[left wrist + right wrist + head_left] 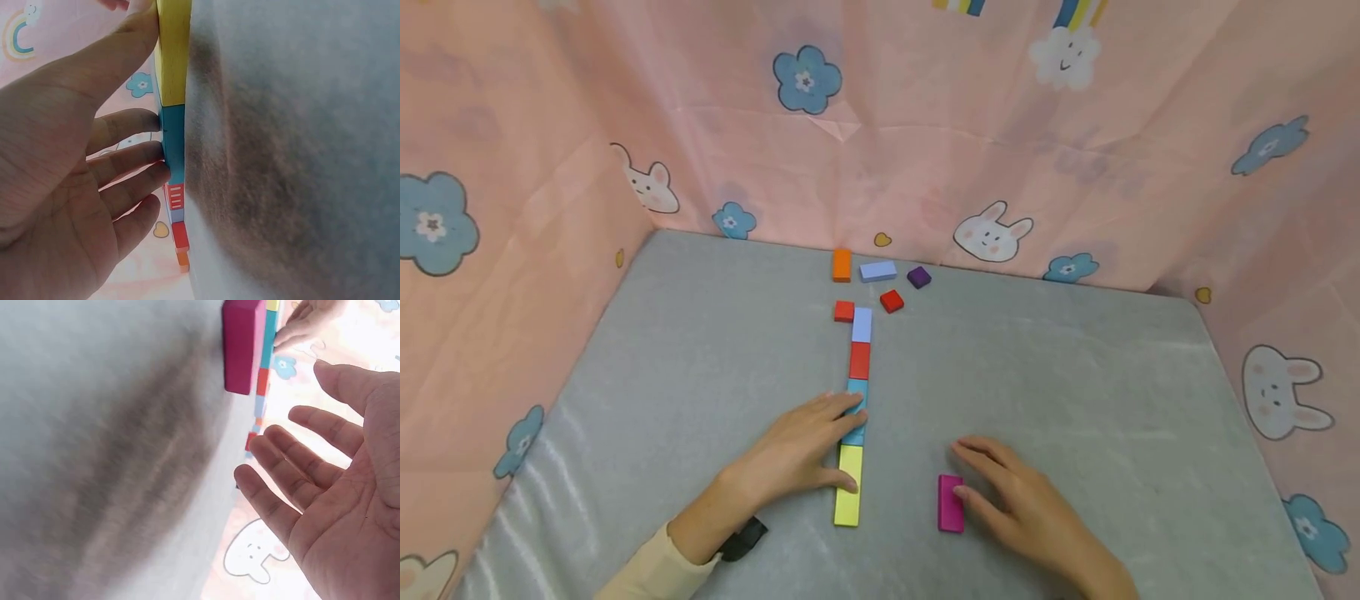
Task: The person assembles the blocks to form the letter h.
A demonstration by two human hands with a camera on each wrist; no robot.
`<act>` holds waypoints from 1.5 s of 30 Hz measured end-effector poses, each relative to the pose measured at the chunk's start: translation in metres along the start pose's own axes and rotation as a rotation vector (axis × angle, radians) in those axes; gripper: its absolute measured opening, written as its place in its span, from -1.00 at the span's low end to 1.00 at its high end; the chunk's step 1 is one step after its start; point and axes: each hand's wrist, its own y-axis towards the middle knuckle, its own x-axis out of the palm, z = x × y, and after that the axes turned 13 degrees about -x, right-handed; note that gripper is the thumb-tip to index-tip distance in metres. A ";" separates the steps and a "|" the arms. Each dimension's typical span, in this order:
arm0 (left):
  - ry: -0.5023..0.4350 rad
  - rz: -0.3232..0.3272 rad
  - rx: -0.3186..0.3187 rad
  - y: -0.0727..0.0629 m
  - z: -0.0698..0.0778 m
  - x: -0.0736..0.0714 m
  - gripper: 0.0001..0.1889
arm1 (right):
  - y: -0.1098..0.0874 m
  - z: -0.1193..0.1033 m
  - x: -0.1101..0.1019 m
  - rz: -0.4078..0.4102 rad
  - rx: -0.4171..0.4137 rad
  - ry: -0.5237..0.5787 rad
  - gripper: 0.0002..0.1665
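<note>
A row of blocks runs away from me: a yellow block [847,510], a blue block [854,437], a red block [860,361] and a light lavender block [862,325]. My left hand [793,446] rests along it, thumb on the yellow block and fingertips on the blue one, fingers spread. To the right of the row lies a magenta block [951,512]. Beside that block my right hand [1026,508] hovers with loosely bent fingers; its thumb tip overlaps the block's edge in the head view. The right wrist view shows nothing between those fingers.
A small red block [844,312] sits against the row's far end. Behind it lie an orange block [842,265], another lavender block [878,272], a purple block [919,277] and another red block [892,301]. Pink cloth [910,167] walls the grey table [1075,375].
</note>
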 end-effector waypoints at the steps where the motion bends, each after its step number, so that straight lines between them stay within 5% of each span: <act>1: -0.001 0.001 0.000 0.000 0.000 0.000 -0.08 | 0.002 0.001 -0.002 -0.004 0.003 0.008 -0.40; 12: 0.000 0.029 0.016 0.000 -0.001 0.002 -0.08 | 0.034 0.016 -0.019 -0.026 0.041 0.029 -0.39; 19: 0.002 0.025 0.013 0.002 -0.001 -0.001 -0.08 | 0.057 0.026 -0.022 0.036 0.013 -0.017 -0.42; 45: 0.021 0.007 0.006 0.003 -0.003 -0.001 -0.06 | 0.144 0.021 -0.026 0.036 0.108 -0.010 -0.39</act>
